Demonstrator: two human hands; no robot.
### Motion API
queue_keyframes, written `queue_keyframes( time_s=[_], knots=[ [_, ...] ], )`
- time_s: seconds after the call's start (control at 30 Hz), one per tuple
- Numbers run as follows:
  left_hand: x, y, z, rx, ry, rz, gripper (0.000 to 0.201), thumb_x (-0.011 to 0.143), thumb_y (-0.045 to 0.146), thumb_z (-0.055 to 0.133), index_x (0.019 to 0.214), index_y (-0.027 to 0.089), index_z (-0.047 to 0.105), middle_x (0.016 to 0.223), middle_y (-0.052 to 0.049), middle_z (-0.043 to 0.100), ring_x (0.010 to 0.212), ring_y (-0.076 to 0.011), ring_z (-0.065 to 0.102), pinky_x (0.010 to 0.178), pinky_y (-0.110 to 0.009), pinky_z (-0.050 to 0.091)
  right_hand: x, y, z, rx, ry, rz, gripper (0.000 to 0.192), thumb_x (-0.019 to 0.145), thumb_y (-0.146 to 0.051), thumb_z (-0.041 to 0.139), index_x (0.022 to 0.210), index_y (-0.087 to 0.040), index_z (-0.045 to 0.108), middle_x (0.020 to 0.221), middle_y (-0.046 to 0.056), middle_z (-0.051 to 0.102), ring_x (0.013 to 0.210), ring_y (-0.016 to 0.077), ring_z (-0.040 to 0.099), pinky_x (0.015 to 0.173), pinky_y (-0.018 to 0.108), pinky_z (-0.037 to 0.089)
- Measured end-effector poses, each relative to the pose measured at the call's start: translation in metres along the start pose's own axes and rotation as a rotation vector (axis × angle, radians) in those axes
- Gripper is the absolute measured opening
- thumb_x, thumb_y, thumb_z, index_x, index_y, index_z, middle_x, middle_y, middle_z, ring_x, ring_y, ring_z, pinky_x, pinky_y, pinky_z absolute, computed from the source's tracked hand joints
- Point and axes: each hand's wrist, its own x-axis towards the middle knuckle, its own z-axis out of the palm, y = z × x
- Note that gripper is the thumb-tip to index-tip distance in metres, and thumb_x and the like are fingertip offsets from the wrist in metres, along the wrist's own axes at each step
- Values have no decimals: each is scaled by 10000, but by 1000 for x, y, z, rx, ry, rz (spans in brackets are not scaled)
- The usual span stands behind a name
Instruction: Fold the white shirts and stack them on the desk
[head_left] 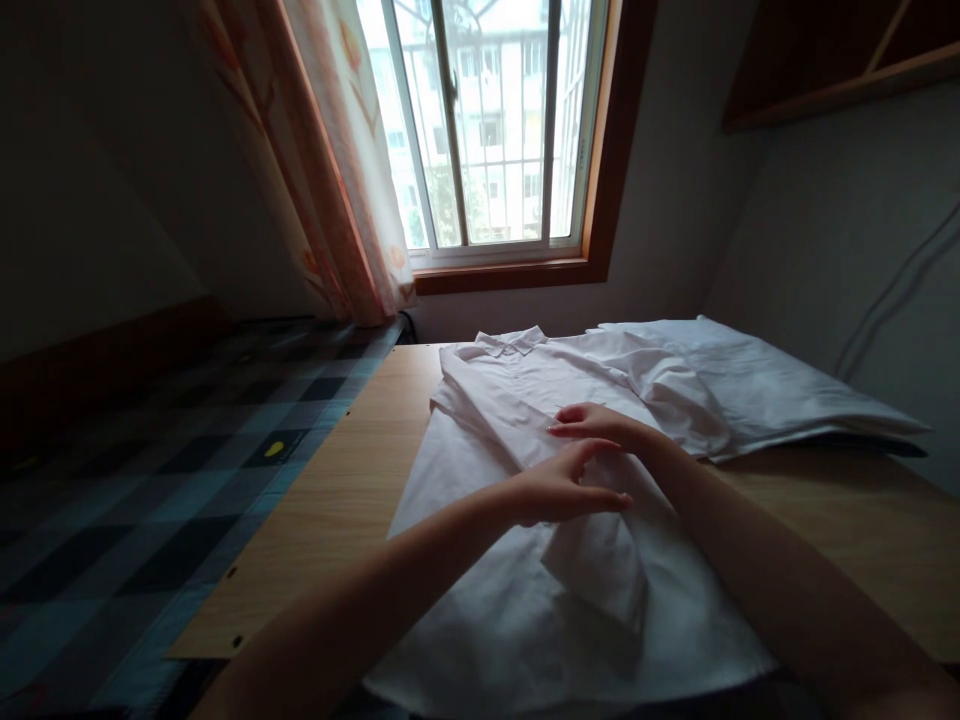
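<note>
Grip, head view: left hand [555,487] is spread, thumb parted from the fingers, with nothing seen between them. Right hand [600,422] is curled, its fingertips low over the fabric; whether they pinch it or merely rest on it cannot be told. From this angle the left fingers overlap the right wrist; contact between the two is not confirmed.

Item position, same view: one white shirt [517,560] lies spread over the wooden board [337,480], with its collar [514,343] toward the board's far edge and its hem at the near edge, apparently overhanging. One sleeve [487,410] slants inward across the front; a loose flap of fabric [600,570] sits on the lower front, nearer the board's front edge. Both hands are above the shirt's middle.

Surroundings: a second white cloth [787,385] occupies the far right of the board, something dark showing beneath its edge. Checked cloth [187,470] adjoins the board on its left. Beyond the board stand a window [495,140] and, to its left, a curtain [322,150].

Handling assessment: the fabric is judged light, thin and soft, prone to creasing and to sliding on the smooth board. Collar and shoulder seams look the firmest holds; sleeves are best taken near the cuff, with the other palm flat on the body.
</note>
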Motion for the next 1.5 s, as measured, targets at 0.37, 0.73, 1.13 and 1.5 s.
queue_keyframes(
  time_s=[0.37,0.73,1.13,1.5],
  knots=[
    [-16,-2,-36,290,159,118,391,923,329,566,1293,206,594,940,-84,702,783,-190,676,780,-370,559,16,22,-5,-71,170,-56,337,763,-489,577,681,-164,610,618,-11,564,582,134,478,544,248,342],
    [-25,-98,-182,998,970,-434,402,865,327,554,1207,126,615,1189,-161,654,1153,-308,574,992,-389,444,16,22,-9,-177,213,-77,345,771,-481,542,731,-158,655,689,23,629,642,166,520,597,279,354],
    [-14,-101,-193,920,885,-479,333,909,309,457,1117,182,682,1075,-107,741,966,-245,684,724,-271,470,18,29,-10,-241,321,-118,429,825,-561,488,656,-181,591,640,20,571,603,153,462,570,280,312],
    [-40,-89,-219,1223,854,-530,359,919,287,406,1045,130,704,962,-179,740,899,-325,700,726,-349,484,24,42,-16,-256,351,-96,406,811,-545,514,628,-184,543,609,6,537,579,145,443,537,277,284]
  ],
)
